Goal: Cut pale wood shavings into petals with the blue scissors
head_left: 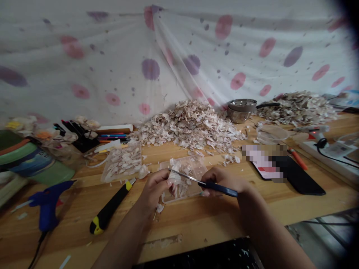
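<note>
The left hand (155,186) is pinched shut around a small pale shell piece (174,178), fingers curled and thumb toward the middle of the bench. The right hand (221,181) is closed on the dark blue handle of a thin tool (202,183), whether tweezers or a slim blade I cannot tell. Its metal length runs nearly level, rising slightly to the left, and the tip meets the pale piece right at the left fingertips. So the piece lies left of the right hand, straight along the tool's long axis, and the left hand is the nearer, already touching it.

Both hands work just over a clear plastic tray (193,168) holding more flakes. A 2nd clear tray (123,160) of flakes sits to the left, and in front of that lies a black and yellow utility knife (110,209), pointing up toward the trays. Further left, a blue glue gun (47,205) rests on the wooden bench (196,220). Behind the trays rises a big heap of shell flakes (190,125), with 1 more heap (297,106) far right beside stacked metal bowls (241,109). A dark phone (300,175) lies right of the hands.
</note>
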`<state>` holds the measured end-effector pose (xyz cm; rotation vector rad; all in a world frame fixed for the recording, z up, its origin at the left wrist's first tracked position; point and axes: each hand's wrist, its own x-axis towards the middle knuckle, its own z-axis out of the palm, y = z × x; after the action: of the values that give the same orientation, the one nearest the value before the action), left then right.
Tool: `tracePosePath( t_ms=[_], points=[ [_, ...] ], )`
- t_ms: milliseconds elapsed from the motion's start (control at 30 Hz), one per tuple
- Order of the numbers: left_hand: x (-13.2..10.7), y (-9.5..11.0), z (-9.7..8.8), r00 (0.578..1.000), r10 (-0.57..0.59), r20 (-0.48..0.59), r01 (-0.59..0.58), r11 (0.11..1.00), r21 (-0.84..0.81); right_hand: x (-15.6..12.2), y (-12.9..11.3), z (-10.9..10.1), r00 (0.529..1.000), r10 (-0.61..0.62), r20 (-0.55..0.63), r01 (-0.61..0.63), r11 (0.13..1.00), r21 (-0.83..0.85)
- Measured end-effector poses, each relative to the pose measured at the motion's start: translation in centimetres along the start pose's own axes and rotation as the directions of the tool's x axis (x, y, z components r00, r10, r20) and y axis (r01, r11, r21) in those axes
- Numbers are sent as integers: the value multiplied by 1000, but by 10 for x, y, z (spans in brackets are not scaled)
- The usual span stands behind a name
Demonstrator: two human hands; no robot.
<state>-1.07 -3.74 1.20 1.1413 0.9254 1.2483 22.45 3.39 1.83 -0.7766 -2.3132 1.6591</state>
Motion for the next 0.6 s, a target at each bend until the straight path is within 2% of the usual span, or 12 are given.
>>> tracePosePath(
  t_ms=[333,600],
  points=[
    [6,3,-2,995,-74,61,74,997,3,-4,1,-3,993,118,21,-119,991,58],
    [7,7,2,993,-100,55,100,995,3,-7,-1,-5,995,104,4,-104,993,50]
  ],
)
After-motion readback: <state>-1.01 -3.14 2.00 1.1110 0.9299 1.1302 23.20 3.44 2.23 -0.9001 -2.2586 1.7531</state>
